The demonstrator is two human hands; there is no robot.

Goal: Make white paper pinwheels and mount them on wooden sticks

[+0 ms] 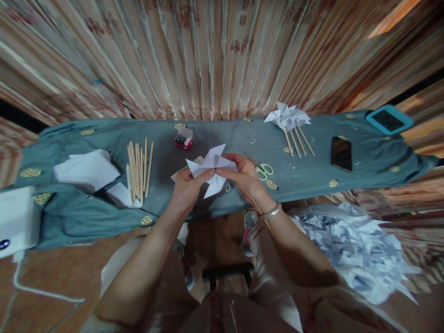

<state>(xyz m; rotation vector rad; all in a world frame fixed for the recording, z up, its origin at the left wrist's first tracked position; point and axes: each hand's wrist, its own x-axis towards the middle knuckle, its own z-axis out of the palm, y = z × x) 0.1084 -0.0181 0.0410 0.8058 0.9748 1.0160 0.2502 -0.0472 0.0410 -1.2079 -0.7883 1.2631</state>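
A white paper pinwheel (212, 161) is held between both hands above the near edge of the table. My left hand (187, 187) grips its left side, thumb near the centre. My right hand (248, 178) pinches it from the right, thumb also at the middle, where a small dark spot shows. Under the pinwheel and left hand, a flat card (176, 175) is partly hidden. Green-handled scissors (265, 171) lie just right of my right hand. Beyond the pinwheel stands a small opened red and white box (183, 138) with dark little pieces inside.
To the left lie wooden sticks (140, 171) and stacked white paper (86, 169). Finished pinwheels on sticks (288, 116), a phone (342, 153) and a blue-framed device (389, 119) sit right. A white appliance (17, 222) is far left; a heap of folded paper (360, 249) lies low right.
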